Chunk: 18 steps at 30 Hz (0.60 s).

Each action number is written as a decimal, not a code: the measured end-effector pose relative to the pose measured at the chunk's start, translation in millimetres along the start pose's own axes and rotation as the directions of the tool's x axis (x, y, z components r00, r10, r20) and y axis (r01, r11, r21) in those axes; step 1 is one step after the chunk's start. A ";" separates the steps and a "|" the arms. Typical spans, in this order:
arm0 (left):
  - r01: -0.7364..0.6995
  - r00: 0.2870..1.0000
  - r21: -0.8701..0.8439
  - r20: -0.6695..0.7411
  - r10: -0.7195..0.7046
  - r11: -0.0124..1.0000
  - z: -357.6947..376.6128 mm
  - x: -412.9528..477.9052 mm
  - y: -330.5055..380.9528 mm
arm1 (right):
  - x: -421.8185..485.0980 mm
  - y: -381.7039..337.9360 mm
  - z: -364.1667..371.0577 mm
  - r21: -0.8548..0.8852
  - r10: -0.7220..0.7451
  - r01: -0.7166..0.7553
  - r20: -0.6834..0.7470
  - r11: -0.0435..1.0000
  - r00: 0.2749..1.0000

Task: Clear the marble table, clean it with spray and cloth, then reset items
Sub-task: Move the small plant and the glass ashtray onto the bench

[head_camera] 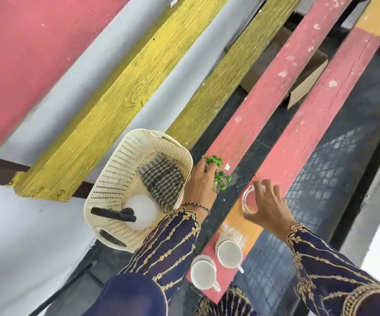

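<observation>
My left hand grips a small green artificial plant over the near end of a red bench slat. My right hand curls its fingers round the rim of a clear glass standing on the orange part of another slat. Two white cups stand near me on that slat's end. A cream plastic basket to the left holds a checked cloth and a white spray bottle with a black trigger.
Yellow slats and more red slats run diagonally away. Dark gaps between the slats show the floor and a cardboard box below. A dark patterned floor lies to the right. My embroidered navy sleeves fill the bottom.
</observation>
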<state>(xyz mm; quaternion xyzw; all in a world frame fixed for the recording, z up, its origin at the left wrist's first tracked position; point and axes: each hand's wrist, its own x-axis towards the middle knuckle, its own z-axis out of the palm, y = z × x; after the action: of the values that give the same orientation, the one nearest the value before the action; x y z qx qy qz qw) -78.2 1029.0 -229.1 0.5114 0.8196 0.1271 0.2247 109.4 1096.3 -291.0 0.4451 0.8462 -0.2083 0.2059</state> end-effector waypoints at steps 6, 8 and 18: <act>-0.053 0.998 0.094 0.043 0.049 0.994 -4.0 -0.9 2.3 | 3.1 -11.0 -11.3 -0.018 -0.042 0.042 -0.038 0.999 0.998; -0.073 0.996 0.135 0.056 0.066 0.988 -4.9 -2.8 2.3 | 3.6 -16.1 -16.8 -0.033 -0.071 0.069 -0.072 0.997 0.995; -0.083 0.996 0.128 0.046 0.077 0.988 -45.0 -35.9 3.6 | -13.1 -70.2 -67.5 0.002 -0.296 0.299 -0.155 0.954 0.943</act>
<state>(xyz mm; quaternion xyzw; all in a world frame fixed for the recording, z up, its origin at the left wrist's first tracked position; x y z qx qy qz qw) -84.3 999.4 -179.9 0.5599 0.8003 0.0721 0.2022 46.3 1087.5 -216.2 0.3295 0.9143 -0.2127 0.1007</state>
